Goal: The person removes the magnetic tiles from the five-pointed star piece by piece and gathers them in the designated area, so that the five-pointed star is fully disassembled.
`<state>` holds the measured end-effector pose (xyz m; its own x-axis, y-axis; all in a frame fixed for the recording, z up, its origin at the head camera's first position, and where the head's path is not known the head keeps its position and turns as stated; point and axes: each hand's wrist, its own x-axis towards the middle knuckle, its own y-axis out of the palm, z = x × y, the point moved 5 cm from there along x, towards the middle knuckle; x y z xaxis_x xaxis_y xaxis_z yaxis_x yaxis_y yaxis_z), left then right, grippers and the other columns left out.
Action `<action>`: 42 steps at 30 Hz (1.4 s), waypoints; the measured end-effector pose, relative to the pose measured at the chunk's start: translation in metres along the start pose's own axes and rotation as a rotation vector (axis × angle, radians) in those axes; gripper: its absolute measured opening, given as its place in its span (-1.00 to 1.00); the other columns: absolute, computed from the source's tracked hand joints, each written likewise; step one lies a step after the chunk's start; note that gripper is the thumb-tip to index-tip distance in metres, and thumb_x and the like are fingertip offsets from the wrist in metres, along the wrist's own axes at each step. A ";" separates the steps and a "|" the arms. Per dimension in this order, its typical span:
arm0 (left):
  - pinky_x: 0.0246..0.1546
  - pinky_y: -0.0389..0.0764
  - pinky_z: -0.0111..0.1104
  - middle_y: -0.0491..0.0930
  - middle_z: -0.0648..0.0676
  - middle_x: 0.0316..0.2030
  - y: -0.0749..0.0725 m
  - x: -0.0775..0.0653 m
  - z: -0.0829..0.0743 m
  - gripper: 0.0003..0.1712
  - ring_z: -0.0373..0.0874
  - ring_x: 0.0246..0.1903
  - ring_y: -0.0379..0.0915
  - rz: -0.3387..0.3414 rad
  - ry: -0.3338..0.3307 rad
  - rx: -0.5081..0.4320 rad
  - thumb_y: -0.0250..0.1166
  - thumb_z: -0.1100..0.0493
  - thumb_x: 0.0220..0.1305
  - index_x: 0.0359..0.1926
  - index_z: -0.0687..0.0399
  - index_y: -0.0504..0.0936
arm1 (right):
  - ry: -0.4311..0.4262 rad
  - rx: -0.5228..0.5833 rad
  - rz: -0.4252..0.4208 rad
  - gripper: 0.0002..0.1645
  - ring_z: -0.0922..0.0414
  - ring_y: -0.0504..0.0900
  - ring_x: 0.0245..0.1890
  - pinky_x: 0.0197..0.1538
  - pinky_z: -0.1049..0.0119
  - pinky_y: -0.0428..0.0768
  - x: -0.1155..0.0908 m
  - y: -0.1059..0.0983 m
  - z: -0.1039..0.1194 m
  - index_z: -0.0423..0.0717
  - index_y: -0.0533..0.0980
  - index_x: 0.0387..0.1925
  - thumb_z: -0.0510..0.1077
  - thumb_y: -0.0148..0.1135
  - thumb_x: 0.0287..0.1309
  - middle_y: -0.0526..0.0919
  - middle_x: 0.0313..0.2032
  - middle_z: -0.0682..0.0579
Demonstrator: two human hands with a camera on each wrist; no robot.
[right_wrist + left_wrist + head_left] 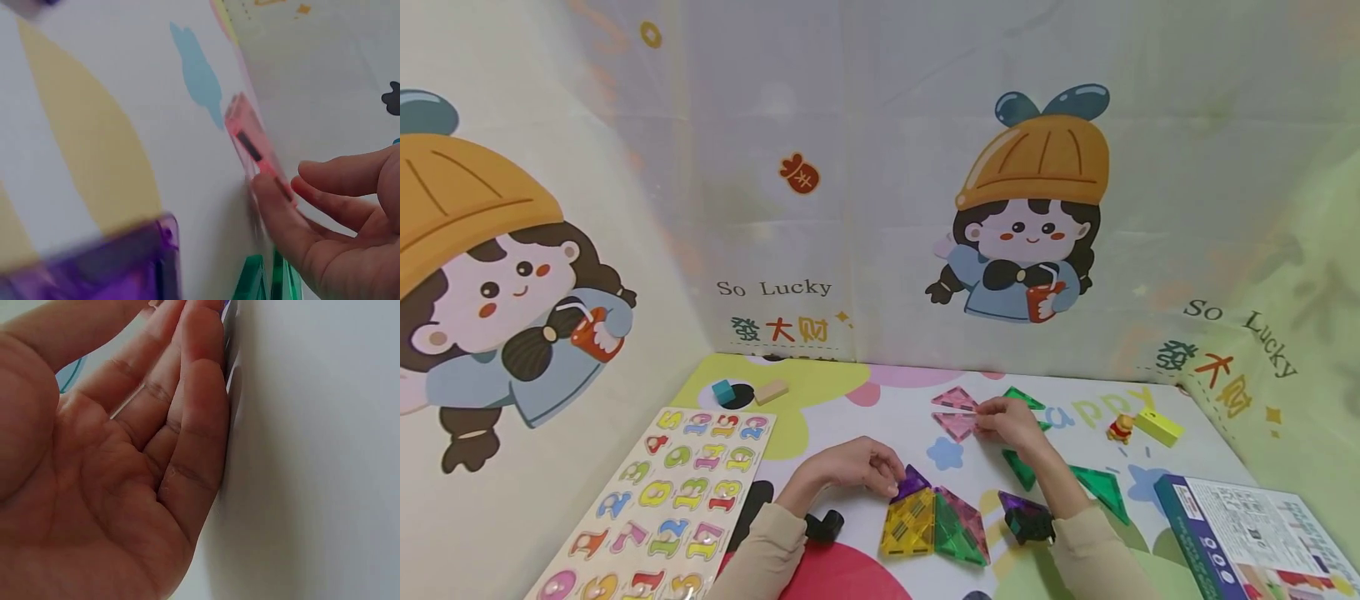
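My right hand (1009,422) pinches the right corner of a pink translucent triangle tile (955,426), whose edge shows between thumb and fingers in the right wrist view (253,140). A second pink triangle (955,398) lies just behind it. My left hand (853,468) rests on the table with fingers loosely bent, its fingertips at a small purple triangle (912,482). That purple piece adjoins a group with a yellow tile (908,523), a green triangle (957,533) and a darker pink triangle (966,510). In the left wrist view, the palm holds nothing.
Green triangles (1101,490) and a purple tile (1018,504) lie around my right forearm. A number puzzle board (638,450) is at left, with a teal block (723,392) and a wooden block (771,392) behind. At right are a box (1262,533), a bear figure (1120,428) and a yellow block (1159,426).
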<state>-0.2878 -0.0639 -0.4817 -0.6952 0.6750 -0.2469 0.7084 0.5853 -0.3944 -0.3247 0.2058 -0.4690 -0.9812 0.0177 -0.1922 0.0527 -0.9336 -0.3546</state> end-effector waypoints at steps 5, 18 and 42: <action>-0.35 0.47 -0.41 0.63 -0.02 -0.47 0.000 0.002 -0.003 -0.70 -0.25 -0.47 0.46 -0.029 0.001 0.048 0.46 0.25 0.13 -0.08 0.06 0.67 | -0.043 0.015 -0.001 -0.55 0.03 0.72 -0.14 -0.01 0.16 0.69 -0.010 0.002 0.001 -0.39 0.48 0.15 -0.26 0.22 0.28 0.56 0.10 -0.34; -0.47 0.32 -0.46 0.49 -0.11 -0.55 0.007 0.006 -0.009 -0.57 -0.29 -0.54 0.33 -0.083 0.034 0.292 0.42 0.17 0.19 0.11 -0.17 0.66 | -0.212 -0.142 0.398 -0.64 0.10 0.62 -0.24 -0.15 0.18 0.62 -0.058 0.052 0.015 -0.26 0.63 -0.02 -0.09 0.25 0.27 0.72 -0.16 -0.11; -0.32 0.41 -0.44 0.53 -0.12 -0.44 0.001 0.007 -0.002 -0.89 -0.29 -0.38 0.37 -0.064 0.063 0.181 0.42 0.16 0.21 -0.32 -0.04 0.62 | -0.140 -0.103 0.523 -0.46 0.24 0.17 -0.67 -0.52 0.39 0.20 -0.078 0.084 0.013 -0.09 0.27 -0.74 -0.06 0.22 0.30 0.15 -0.74 0.20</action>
<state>-0.2916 -0.0575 -0.4825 -0.7253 0.6690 -0.1624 0.6253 0.5416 -0.5618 -0.2468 0.1216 -0.4714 -0.8343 -0.4934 -0.2459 0.5508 -0.7653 -0.3331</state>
